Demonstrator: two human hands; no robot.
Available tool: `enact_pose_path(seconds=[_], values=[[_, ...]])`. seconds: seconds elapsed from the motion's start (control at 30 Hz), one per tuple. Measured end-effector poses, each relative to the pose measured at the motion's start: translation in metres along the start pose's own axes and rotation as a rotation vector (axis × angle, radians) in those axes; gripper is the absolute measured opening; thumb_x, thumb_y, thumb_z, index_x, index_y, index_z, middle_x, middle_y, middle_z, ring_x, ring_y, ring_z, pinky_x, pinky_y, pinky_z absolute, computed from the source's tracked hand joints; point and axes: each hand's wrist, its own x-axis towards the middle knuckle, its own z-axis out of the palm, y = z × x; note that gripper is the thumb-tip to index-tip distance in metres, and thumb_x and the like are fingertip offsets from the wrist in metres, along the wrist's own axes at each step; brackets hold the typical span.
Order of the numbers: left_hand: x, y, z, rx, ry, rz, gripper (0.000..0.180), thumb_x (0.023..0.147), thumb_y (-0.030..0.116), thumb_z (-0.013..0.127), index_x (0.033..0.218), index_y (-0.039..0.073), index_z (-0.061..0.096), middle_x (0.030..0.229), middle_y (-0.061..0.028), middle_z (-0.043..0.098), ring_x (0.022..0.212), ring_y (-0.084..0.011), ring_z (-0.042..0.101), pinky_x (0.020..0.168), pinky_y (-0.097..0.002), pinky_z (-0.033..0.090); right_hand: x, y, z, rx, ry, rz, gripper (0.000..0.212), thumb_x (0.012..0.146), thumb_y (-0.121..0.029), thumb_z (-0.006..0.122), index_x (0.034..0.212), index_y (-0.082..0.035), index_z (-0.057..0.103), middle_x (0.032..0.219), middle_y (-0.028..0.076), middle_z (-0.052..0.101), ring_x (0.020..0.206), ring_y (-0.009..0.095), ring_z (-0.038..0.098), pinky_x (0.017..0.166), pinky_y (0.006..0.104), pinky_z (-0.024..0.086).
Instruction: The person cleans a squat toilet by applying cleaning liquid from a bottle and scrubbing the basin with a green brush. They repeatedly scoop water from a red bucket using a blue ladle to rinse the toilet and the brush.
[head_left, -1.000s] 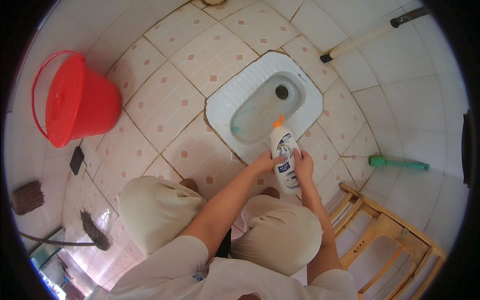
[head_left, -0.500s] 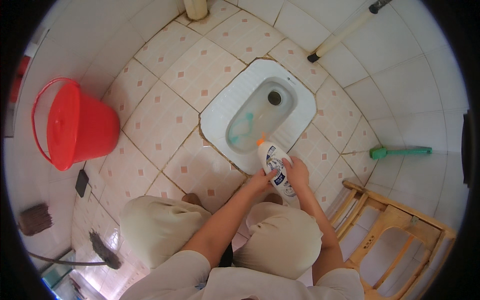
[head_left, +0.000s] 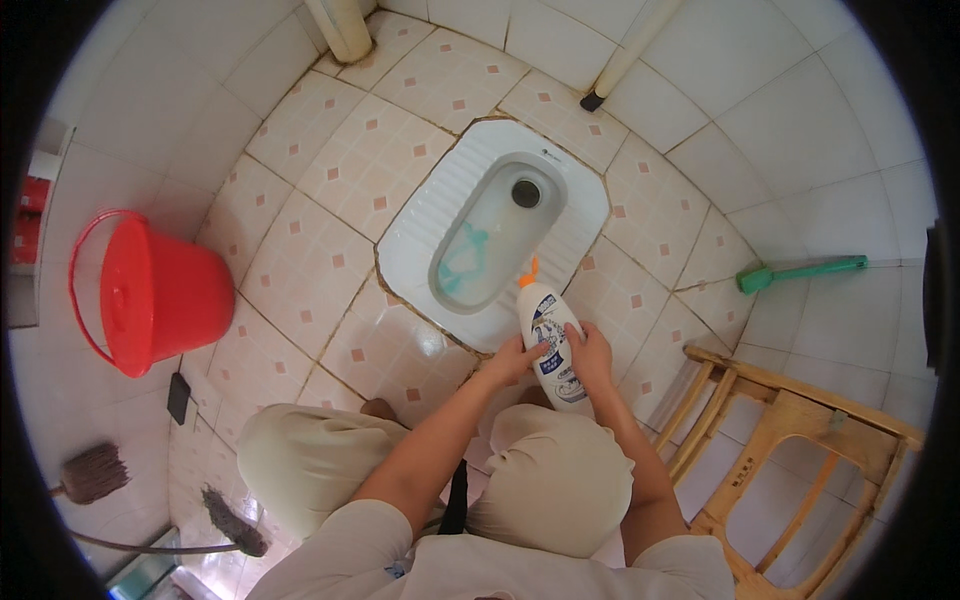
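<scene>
Both my hands are closed around a white bottle (head_left: pixel 561 372) with blue printing and an orange flip cap (head_left: pixel 527 280), its lid raised. My left hand (head_left: pixel 512 361) grips its left side and my right hand (head_left: pixel 591 354) its right side. The cap end points toward the white squat toilet (head_left: pixel 408 232) in the floor, over its near right edge. Blue-green liquid (head_left: pixel 464 262) lies in streaks in the toilet's basin, left of centre. The dark drain hole (head_left: pixel 525 194) sits at the basin's far end.
A red lidded bucket (head_left: pixel 185 295) stands at the left. A green brush (head_left: pixel 800 272) leans at the right wall, above a folded wooden chair (head_left: pixel 745 470). Brushes (head_left: pixel 235 520) are at the lower left. Pale pipes (head_left: pixel 342 28) run at the far walls.
The view has shifted a little. The bottle's cap and raised lid show more plainly, and the blue-green streaks in the basin look wider. Both hands keep their hold.
</scene>
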Motion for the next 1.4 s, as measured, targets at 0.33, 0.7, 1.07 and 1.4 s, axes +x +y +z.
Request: enact_pose_path(seconds=[0.33,0.7,1.07,1.4], values=[[0.021,0.009,-0.028,0.086,0.106,0.076,0.036,0.089,0.028,0.060,0.117,0.006,0.055,0.101,-0.0044,0.064,0.087,-0.0131,0.060,0.070,-0.0281,0.049,0.021,-0.017,0.017,0.204,0.022,-0.049,0.043,0.086,-0.037,0.056,0.105,0.001,0.060,0.097,0.023,0.063,0.090,0.037,0.060,0.079,0.0414,0.046],[0.039,-0.019,-0.016,0.089,-0.064,-0.059,0.037,0.089,0.023,0.061,0.120,0.007,0.052,0.105,-0.0044,0.063,0.094,-0.0159,0.060,0.075,-0.0319,0.051,0.003,0.032,0.022,0.298,-0.002,0.109,0.043,0.086,-0.036,0.058,0.106,0.002,0.057,0.098,0.022,0.062,0.091,0.034,0.060,0.079,0.0376,0.046],[0.002,0.028,-0.032,0.299,0.009,0.192,0.050,0.083,0.020,0.067,0.123,0.001,0.043,0.110,-0.0110,0.061,0.098,-0.0207,0.060,0.081,-0.0343,0.050,0.001,-0.001,-0.005,0.408,-0.117,-0.237,0.043,0.085,-0.021,0.062,0.122,0.000,0.051,0.109,0.020,0.061,0.102,0.030,0.059,0.087,0.0347,0.045],[-0.105,0.156,-0.109,1.154,0.377,0.419,0.047,0.081,0.025,0.067,0.105,-0.002,0.039,0.087,-0.0247,0.060,0.084,-0.0395,0.059,0.072,-0.0429,0.047,0.026,-0.224,-0.056,0.321,-0.015,-0.934,0.054,0.073,-0.011,0.073,0.123,-0.007,0.055,0.114,0.014,0.061,0.099,0.027,0.061,0.084,0.0323,0.047]])
